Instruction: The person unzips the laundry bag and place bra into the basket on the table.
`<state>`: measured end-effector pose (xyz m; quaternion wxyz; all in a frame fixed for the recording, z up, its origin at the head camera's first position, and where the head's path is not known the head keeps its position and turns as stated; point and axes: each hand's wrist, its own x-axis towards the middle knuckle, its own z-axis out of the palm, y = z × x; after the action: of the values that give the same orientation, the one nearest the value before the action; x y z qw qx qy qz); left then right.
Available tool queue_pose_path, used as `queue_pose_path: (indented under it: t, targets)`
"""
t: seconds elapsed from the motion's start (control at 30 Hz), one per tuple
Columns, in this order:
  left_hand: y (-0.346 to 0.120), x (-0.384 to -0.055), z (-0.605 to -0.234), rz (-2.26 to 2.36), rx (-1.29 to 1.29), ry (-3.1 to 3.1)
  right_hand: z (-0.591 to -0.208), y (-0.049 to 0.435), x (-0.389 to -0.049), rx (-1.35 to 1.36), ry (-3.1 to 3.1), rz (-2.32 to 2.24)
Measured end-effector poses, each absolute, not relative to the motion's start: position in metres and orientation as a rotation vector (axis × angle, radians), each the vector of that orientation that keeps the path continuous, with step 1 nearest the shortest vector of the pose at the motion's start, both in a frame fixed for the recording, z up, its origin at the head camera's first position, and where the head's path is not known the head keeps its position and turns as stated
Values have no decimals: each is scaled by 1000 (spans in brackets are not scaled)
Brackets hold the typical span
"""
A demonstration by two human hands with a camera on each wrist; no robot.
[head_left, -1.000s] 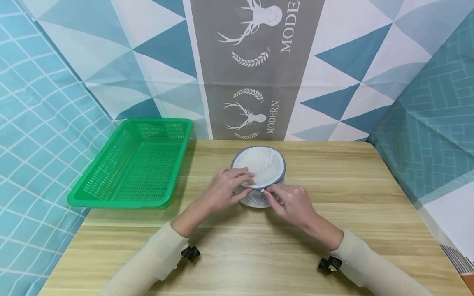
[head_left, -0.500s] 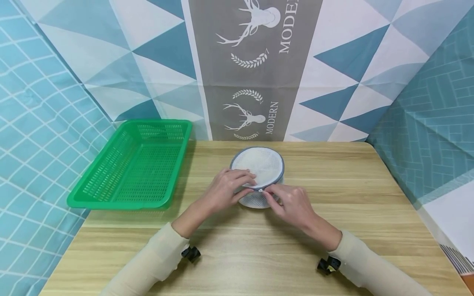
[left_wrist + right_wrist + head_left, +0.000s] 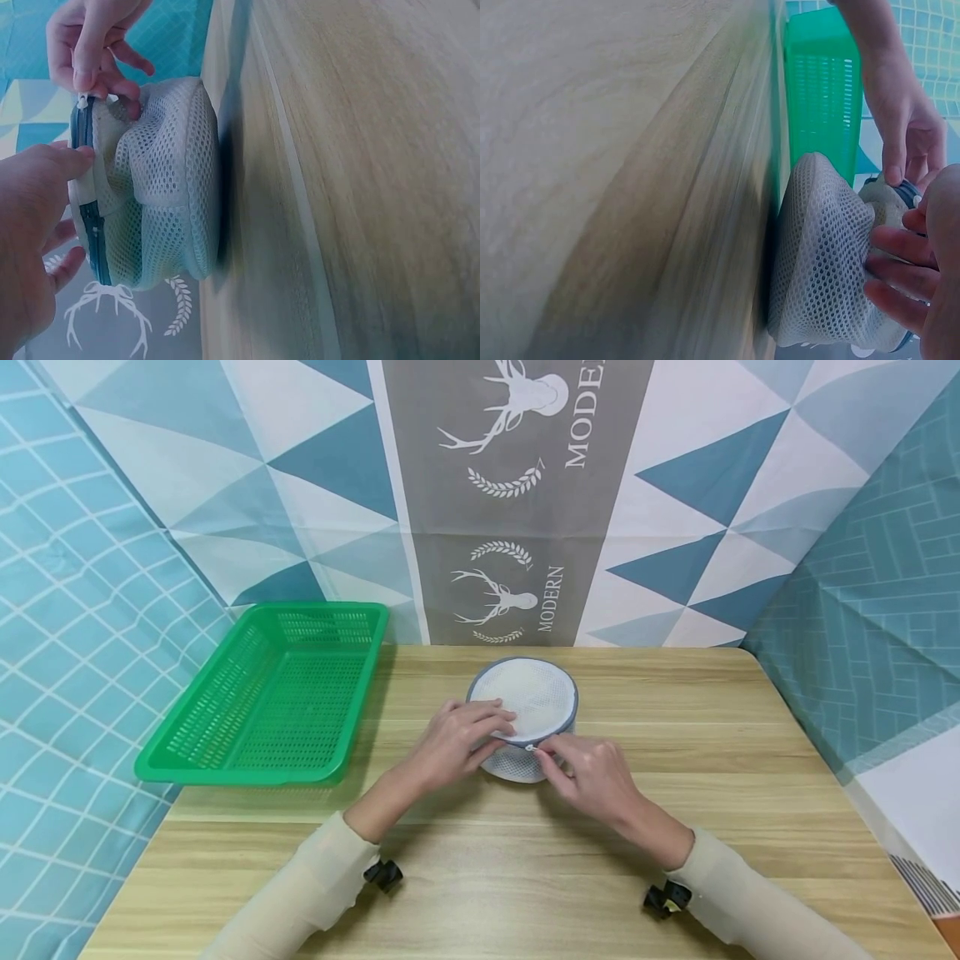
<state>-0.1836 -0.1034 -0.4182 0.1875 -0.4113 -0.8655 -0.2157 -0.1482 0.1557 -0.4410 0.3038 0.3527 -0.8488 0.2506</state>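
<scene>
While pinching the zipper pull (image 3: 530, 747) with right hand (image 3: 596, 768) and gripping the mesh bag (image 3: 536, 700) on the worktop (image 3: 517, 877) with left hand (image 3: 457, 739), could snag the puckered side mesh (image 3: 135, 154) by tugging fast or askew.

I observe one white mesh bag (image 3: 534, 689), drum-shaped with blue-grey trim, standing upright on the wooden table (image 3: 495, 868). I record its round top spread out, side wall (image 3: 161, 176) creased inward, white zipper pull (image 3: 530, 747) at the near rim.
</scene>
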Motion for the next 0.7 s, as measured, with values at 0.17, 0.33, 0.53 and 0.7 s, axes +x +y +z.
queue_pose_path:
  t: [0.17,0.33,0.53,0.7]
  targets:
    - [-103,-184,-418,-620,-1143,-2433,-441,155,-149,931,-2242,667]
    - [-101,-185,-417,-635,-1143,-2422,-440,153,-149,923,-2246,685]
    - [-102,-184,-416,-631,-1155,-2415,-441,153,-148,928,-2242,688]
    - [-103,-184,-419,-626,-1164,-2399,-441,152,-147,938,-2237,688]
